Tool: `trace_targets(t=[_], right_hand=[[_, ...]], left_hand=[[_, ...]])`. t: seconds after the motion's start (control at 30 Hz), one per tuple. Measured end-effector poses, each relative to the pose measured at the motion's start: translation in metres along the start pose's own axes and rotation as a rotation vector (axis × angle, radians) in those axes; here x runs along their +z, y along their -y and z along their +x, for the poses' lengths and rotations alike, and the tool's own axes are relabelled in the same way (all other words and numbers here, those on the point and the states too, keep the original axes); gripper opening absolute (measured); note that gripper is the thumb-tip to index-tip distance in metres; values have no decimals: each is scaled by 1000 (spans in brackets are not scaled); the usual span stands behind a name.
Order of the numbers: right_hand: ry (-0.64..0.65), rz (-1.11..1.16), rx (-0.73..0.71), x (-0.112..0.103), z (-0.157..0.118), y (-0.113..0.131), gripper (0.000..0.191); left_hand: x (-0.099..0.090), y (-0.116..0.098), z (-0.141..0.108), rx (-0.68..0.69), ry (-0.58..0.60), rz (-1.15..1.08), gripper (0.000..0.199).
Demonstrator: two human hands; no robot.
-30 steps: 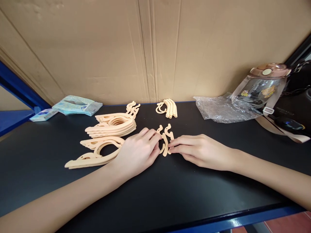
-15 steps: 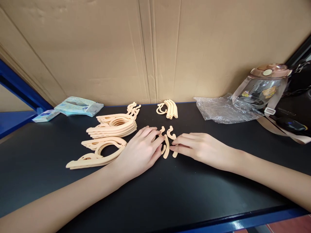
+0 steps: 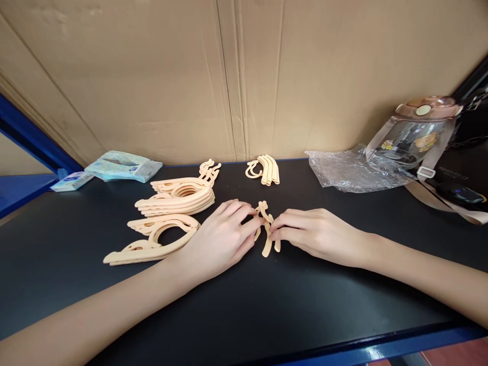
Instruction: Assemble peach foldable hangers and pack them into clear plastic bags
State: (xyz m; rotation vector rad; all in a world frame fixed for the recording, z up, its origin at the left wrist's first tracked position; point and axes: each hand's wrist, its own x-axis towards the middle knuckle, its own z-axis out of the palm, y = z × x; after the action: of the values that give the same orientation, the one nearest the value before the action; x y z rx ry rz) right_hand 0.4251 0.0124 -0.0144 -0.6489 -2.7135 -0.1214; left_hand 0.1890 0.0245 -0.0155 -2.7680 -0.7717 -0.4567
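Observation:
Cream plastic hanger hooks [image 3: 267,247] lie close together on the black tabletop between my two hands, their upper curved ends meeting. My left hand [image 3: 231,231] is palm down, its fingers closed on the left-hand hook, which they partly cover. From the other side my right hand [image 3: 314,231] pinches another hook, its fingertips hiding the middle. Left of my left hand lie hanger arms [image 3: 152,254] in matching cream, a small group in front and a thicker stack [image 3: 175,206] behind.
Several more hooks [image 3: 270,170] lie at the back centre, and others [image 3: 209,173] at the back left. Tissue packs [image 3: 122,166] rest by the left post. Crumpled clear plastic [image 3: 343,170] and a strapped water bottle [image 3: 412,140] occupy the back right, before the cardboard wall [image 3: 152,76].
The hooks between my hands have come together; their curved tops now overlap where there was a gap. The left hook has shifted right. Both hands have barely moved.

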Motion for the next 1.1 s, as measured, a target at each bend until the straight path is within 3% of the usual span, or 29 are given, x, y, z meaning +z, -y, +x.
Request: trace_targets(t=[0.2,0.37,0.6,0.77,0.93,1.1], right_hand=[[-12,-22,-8,1,-1,0,28],[-29,1,14,1,-2,0,32],[-149,-83,95,-5,0,-9,29],[-156,-171,407,-15,13,-34,22],[143,-103,792,-20,47,-71,34],[181,-28,944,-6,73,-106,51]], left_hand=[[0,-3,1,-105,-38,-42,20],[0,-1,-1,-58,-47,-24,29],[0,0,-3,-33,2,-46,33],[-2,-1,-2,-44,17,-61,33],[-3,-2,-2,-39,-13,-56,34],[-2,-2,-3,-22,-33,-35,32]])
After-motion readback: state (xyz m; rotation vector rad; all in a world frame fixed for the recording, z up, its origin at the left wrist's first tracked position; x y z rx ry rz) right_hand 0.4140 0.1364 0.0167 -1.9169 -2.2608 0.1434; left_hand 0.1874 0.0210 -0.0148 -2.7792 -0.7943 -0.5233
